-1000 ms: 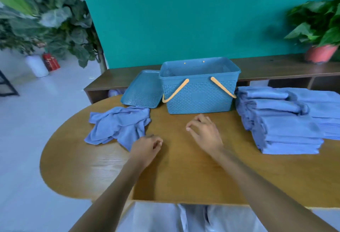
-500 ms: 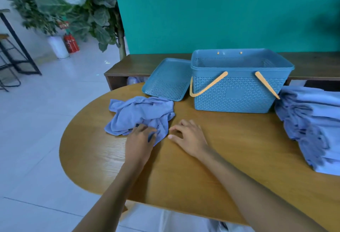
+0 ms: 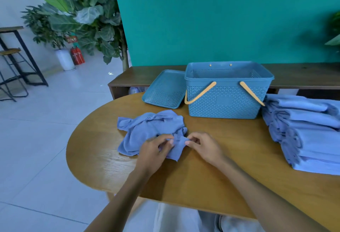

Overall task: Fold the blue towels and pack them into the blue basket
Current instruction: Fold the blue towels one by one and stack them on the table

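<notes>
A crumpled blue towel [image 3: 147, 130] lies on the wooden table, left of centre. My left hand [image 3: 154, 150] pinches its near edge, and my right hand [image 3: 204, 145] pinches the same edge a little to the right. The blue basket [image 3: 228, 101] with orange handles stands open behind the towel, and I see nothing inside it. A tall stack of folded blue towels [image 3: 305, 132] sits at the table's right side.
The basket's blue lid [image 3: 165, 90] leans against the basket's left side. The oval table [image 3: 211, 173] ends close at the left and front. A low wooden shelf [image 3: 147, 77] runs behind it along the teal wall. Plants stand at the far left.
Both hands have moved left onto the crumpled towel and taken hold of its near edge. The view has swung left, so the folded stack now sits at the right border.
</notes>
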